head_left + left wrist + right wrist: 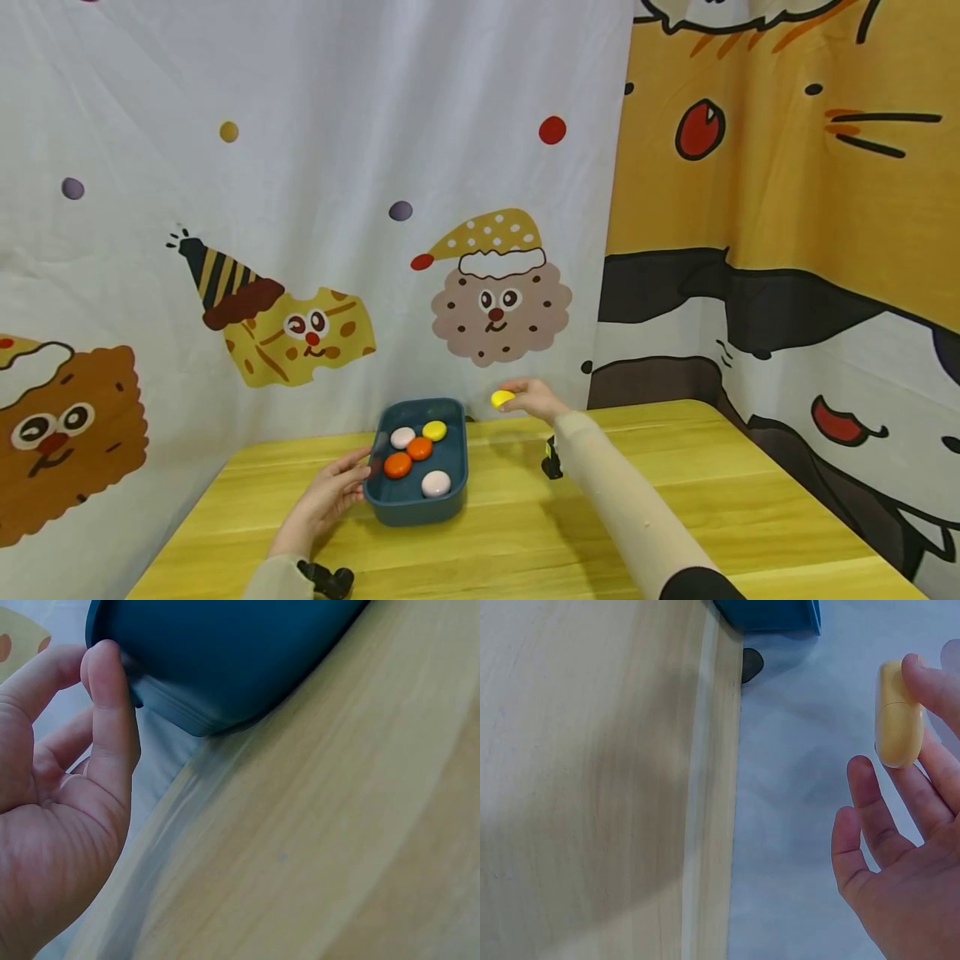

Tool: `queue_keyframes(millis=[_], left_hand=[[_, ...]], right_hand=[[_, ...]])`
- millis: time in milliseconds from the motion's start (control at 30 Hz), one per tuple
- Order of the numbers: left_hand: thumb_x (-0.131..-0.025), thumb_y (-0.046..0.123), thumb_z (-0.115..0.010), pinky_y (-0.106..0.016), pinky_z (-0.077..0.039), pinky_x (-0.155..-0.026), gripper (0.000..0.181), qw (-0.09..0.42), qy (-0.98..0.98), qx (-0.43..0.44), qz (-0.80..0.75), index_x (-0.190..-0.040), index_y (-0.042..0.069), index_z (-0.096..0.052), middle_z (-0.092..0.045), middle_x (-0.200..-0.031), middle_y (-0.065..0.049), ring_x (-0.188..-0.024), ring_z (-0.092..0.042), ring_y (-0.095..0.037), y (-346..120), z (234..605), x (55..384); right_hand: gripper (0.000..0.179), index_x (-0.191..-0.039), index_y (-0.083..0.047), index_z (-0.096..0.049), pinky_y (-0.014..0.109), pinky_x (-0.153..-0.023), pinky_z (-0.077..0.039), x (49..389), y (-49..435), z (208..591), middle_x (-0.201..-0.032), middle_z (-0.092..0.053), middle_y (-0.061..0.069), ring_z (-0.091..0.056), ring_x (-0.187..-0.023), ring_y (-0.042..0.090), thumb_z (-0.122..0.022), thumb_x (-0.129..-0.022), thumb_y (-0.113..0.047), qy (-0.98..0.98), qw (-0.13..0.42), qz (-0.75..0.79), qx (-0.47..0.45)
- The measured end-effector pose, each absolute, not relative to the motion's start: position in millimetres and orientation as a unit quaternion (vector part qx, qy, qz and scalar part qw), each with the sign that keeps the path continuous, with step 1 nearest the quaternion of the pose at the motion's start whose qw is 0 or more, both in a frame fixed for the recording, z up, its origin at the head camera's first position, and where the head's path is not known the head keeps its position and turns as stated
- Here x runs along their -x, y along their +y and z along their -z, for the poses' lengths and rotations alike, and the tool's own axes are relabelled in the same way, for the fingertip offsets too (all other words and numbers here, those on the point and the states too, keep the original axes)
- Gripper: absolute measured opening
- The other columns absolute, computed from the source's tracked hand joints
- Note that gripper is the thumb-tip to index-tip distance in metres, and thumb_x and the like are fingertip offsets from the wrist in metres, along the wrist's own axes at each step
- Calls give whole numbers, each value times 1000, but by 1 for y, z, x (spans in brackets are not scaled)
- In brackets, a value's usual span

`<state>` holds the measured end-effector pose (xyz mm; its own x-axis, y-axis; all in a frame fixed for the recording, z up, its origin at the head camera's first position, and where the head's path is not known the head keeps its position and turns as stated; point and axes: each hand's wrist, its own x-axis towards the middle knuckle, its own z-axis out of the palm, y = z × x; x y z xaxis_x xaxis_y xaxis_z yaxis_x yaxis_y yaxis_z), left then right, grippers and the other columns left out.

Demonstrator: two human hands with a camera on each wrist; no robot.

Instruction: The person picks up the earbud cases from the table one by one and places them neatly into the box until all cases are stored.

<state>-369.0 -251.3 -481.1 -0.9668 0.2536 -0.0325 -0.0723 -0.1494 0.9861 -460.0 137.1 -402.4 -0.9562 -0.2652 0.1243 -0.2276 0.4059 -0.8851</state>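
A dark blue rectangular bin point(415, 512) stands on the table, with several smooth, rounded discs inside. Those are a yellow disc point(434, 431), two orange discs point(398, 465) and two pale pink discs point(436, 483). My left hand point(330, 493) is at the bin's left side; in the left wrist view its thumb and index finger pinch the bin's rim point(91, 622). To the right of the bin, my right hand point(534, 398) pinches another yellow disc point(898, 716) between thumb and fingers, raised near the table's far edge. A seam runs around this disc.
The yellow wood-grain table point(675, 492) reaches back to a white printed curtain point(322, 125). At the right hangs an orange and black cartoon curtain point(810, 217). A small dark object point(751, 665) shows at the table's far edge, near the bin.
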Motion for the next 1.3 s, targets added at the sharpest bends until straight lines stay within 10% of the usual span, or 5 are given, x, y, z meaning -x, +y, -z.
queue_keyframes(millis=[1300], left_hand=[[-97, 12, -59, -22, -54, -66, 67, 116, 645, -62, -753, -153, -1, -23, -60, -88, -2, -62, -58, -8, -251, 480, 370]], right_hand=[[51, -128, 1, -61, 48, -101, -41, 461, 119, 380, -127, -61, 12, -54, -119, 30, -77, -82, -11, 843, 13, 507, 180]])
